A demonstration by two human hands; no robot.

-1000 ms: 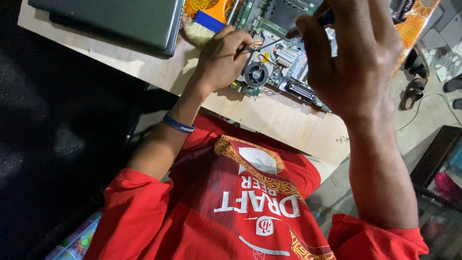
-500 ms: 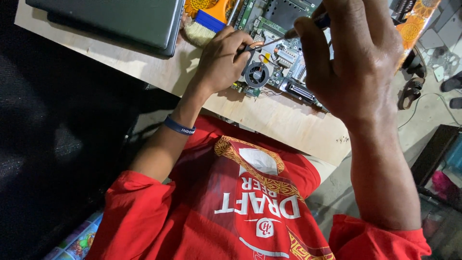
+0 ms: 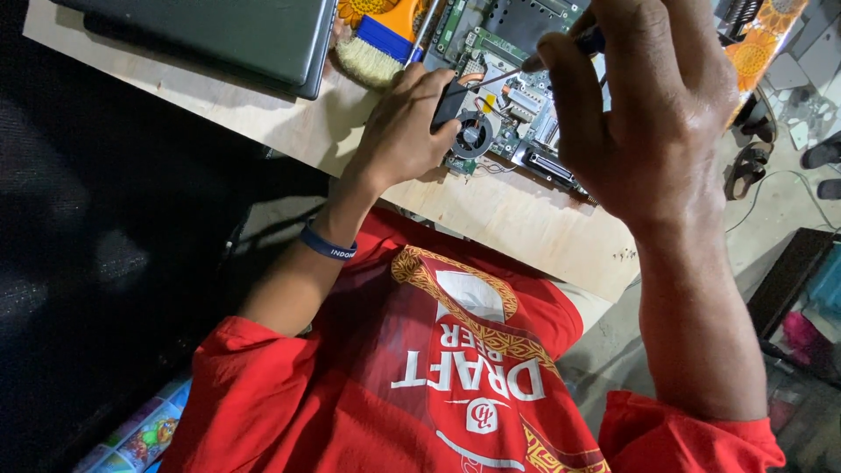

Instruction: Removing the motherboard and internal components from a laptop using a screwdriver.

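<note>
Working: a green circuit board (image 3: 517, 105) on the wooden table (image 3: 491, 210) is being serviced.
Left hand (image 3: 405, 131): curled, pressed on the board beside the small round fan (image 3: 474, 140).
Right hand (image 3: 648, 105): pinched around a thin screwdriver (image 3: 561, 54), tip over the board.
Risk: components could probably be scratched if the tip slipped.
Containers: none seen; a brush (image 3: 377, 48) and a closed laptop (image 3: 219, 39) lie nearby.

Views: one only, head-worn.
Direction: steeply down over the red-shirted chest toward the tabletop (image 3: 491, 210), picture turned so the far edge sits at the top.
Nearness: close; right hand (image 3: 648, 114) large in the foreground, left hand (image 3: 407, 131) farther off by the circuit board (image 3: 517, 96).
Shared ground: none, single view.
</note>
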